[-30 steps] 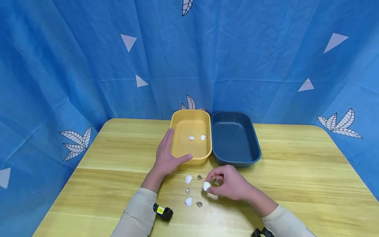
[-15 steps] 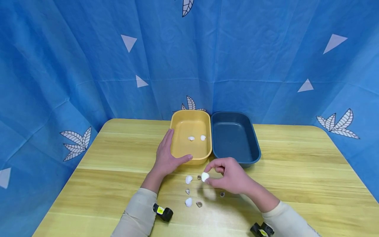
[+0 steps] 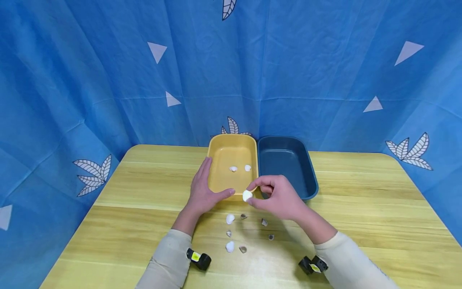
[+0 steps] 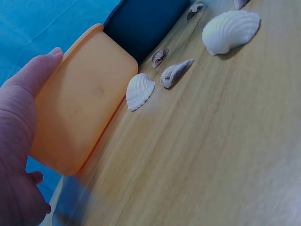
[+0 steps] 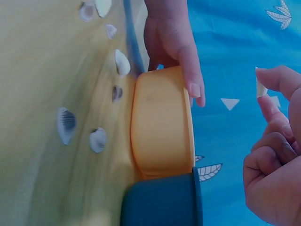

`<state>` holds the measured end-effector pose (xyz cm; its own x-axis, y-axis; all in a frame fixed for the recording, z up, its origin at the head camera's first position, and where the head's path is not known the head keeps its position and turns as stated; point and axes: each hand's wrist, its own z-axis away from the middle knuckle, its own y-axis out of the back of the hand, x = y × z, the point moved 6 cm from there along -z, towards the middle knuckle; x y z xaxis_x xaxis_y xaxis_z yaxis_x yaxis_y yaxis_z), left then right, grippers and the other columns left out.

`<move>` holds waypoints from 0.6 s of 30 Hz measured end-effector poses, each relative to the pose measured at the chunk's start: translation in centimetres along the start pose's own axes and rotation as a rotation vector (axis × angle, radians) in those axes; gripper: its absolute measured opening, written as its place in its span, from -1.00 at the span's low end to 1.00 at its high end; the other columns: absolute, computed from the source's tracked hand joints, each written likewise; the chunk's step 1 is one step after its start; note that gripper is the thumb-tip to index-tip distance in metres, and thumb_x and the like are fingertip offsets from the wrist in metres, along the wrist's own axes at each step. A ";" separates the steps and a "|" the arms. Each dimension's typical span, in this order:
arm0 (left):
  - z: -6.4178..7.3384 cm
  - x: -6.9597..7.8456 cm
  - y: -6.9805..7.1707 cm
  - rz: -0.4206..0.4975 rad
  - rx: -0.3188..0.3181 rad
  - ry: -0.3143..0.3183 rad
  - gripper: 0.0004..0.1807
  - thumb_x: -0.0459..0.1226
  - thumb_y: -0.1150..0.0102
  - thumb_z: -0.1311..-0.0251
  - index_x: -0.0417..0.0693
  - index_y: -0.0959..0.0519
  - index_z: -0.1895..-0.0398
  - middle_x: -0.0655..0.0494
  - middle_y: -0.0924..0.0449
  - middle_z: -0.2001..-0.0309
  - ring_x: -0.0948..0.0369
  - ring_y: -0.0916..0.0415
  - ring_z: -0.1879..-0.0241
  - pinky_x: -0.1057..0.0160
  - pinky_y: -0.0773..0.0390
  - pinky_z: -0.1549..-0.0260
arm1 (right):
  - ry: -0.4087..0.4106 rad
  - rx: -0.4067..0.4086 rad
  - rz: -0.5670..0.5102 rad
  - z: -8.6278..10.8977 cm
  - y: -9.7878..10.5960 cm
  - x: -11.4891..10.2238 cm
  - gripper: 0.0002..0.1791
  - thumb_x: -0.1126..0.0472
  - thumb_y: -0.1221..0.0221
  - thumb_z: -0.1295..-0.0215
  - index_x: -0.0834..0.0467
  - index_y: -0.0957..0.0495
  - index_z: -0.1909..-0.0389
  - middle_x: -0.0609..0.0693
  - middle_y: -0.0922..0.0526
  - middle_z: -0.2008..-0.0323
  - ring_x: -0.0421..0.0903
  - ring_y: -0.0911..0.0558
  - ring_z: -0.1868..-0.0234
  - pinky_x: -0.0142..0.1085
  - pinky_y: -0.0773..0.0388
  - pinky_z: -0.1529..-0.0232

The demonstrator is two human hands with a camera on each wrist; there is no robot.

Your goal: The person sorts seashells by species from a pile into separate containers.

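White shell (image 3: 247, 195): in the air, at near corner of yellow tray (image 3: 231, 154), right of left hand (image 3: 203, 195).
Right hand (image 3: 278, 197): pinches this shell, thumb against finger.
Left hand: spread, touches the tray rim.

The yellow tray (image 3: 231, 154) looks smooth plastic (the table (image 3: 368, 204), grained wood).
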<state>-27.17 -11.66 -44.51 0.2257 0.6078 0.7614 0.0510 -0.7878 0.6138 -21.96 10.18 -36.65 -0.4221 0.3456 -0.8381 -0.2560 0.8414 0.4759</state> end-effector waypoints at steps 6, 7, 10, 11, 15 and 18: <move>0.0 0.0 0.0 0.005 -0.002 0.008 0.37 0.28 -0.50 0.18 0.13 0.12 -0.63 0.23 0.21 -0.60 0.00 0.17 -0.52 -0.23 0.04 -0.37 | 0.002 0.063 -0.013 -1.5 0.6 -0.2 -0.80 0.25 -0.49 -0.07 0.01 -0.72 0.29 -0.10 -0.08 0.72 -0.10 -0.15 0.67 -0.29 -0.15 0.60; 0.0 0.0 0.0 0.006 -0.004 0.008 0.37 0.28 -0.49 0.18 0.13 0.13 -0.63 0.22 0.21 -0.60 0.00 0.17 -0.52 -0.23 0.04 -0.37 | 0.001 0.076 -0.013 -1.8 0.7 -0.2 -0.81 0.25 -0.49 -0.07 0.02 -0.72 0.28 -0.10 -0.08 0.73 -0.09 -0.15 0.68 -0.29 -0.14 0.61; 0.0 0.0 0.0 0.003 -0.009 0.014 0.39 0.31 -0.48 0.19 0.14 0.14 -0.63 0.24 0.21 -0.60 0.01 0.17 -0.52 -0.22 0.03 -0.37 | -0.005 0.109 -0.012 -2.7 0.9 -0.1 -0.82 0.22 -0.49 -0.10 0.06 -0.73 0.27 -0.09 -0.09 0.74 -0.07 -0.14 0.70 -0.28 -0.13 0.62; 0.0 0.0 0.0 0.002 -0.011 0.016 0.39 0.32 -0.47 0.19 0.14 0.14 -0.63 0.26 0.22 -0.60 0.01 0.17 -0.52 -0.22 0.03 -0.37 | -0.007 0.119 -0.009 -3.0 1.0 0.0 -0.82 0.20 -0.48 -0.11 0.07 -0.73 0.26 -0.09 -0.09 0.74 -0.07 -0.14 0.70 -0.27 -0.12 0.63; -0.1 0.0 0.1 0.000 -0.019 0.015 0.38 0.34 -0.45 0.18 0.14 0.15 -0.63 0.26 0.23 -0.60 0.02 0.18 -0.52 -0.20 0.04 -0.38 | -0.022 0.148 -0.019 -4.3 1.3 0.3 -0.78 0.16 -0.47 -0.14 0.12 -0.73 0.22 -0.07 -0.10 0.74 -0.03 -0.12 0.70 -0.26 -0.10 0.63; -0.1 0.1 0.1 0.003 -0.023 0.012 0.39 0.33 -0.46 0.18 0.12 0.15 -0.63 0.25 0.23 -0.60 0.01 0.18 -0.52 -0.20 0.05 -0.38 | -0.056 0.170 -0.030 -5.1 1.4 0.6 -0.77 0.14 -0.47 -0.14 0.13 -0.73 0.22 -0.06 -0.10 0.73 -0.01 -0.13 0.69 -0.25 -0.09 0.64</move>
<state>-27.24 -11.69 -44.37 0.2139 0.6068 0.7655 0.0280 -0.7871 0.6162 -27.05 9.44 -35.15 -0.3660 0.3379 -0.8671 -0.1151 0.9081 0.4025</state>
